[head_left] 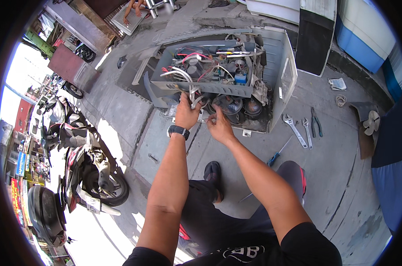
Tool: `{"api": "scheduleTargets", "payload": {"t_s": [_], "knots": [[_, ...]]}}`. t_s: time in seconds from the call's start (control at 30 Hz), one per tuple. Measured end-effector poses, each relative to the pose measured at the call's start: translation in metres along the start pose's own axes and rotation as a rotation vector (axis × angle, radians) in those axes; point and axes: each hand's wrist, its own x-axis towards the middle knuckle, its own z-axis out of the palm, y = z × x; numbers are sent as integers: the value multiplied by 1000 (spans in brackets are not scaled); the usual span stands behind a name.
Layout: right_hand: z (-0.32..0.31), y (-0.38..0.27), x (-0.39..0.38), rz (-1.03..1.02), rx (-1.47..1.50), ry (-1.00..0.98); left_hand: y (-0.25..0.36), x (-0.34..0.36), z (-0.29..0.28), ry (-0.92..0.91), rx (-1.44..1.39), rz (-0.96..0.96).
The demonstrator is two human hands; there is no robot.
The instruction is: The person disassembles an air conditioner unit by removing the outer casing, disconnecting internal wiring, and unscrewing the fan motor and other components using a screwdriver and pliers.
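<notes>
An opened outdoor air-conditioner unit (pixel 290 73) sits on the pavement before me. Its metal control box (pixel 201 87) is full of coloured wires and circuit parts. White cables (pixel 179 72) bend over the box's front edge and hang down. My left hand (pixel 186 114), wearing a dark watch, is closed around the lower cables beneath that edge. Just to its right, my right hand (pixel 220 127) has its fingers bent together at the unit's lower front; what they pinch is too small to make out. Behind them are a dark round compressor (pixel 229 106) and a smaller canister (pixel 252 107).
Right of the unit lie two adjustable wrenches (pixel 295 131), pliers (pixel 316 122) and a screwdriver (pixel 274 158). Farther right are a coil of wire (pixel 340 100) and a fan blade (pixel 371 123). Motorcycles (pixel 94 173) stand at left. Another person's hand (pixel 126 20) touches a panel at the back.
</notes>
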Motion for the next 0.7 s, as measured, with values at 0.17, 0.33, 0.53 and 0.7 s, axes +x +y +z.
{"api": "scheduleTargets", "payload": {"t_s": [0.17, 0.33, 0.53, 0.7], "knots": [[15, 2, 15, 125, -35, -86, -10, 6, -11, -17, 14, 45], [22, 9, 12, 68, -48, -148, -15, 17, -21, -86, 102, -7], [19, 29, 13, 206, -167, -220, -3, 23, -31, -151, 116, 13], [4, 40, 34, 61, -322, -26, -6, 22, -34, -205, 95, -2]]}}
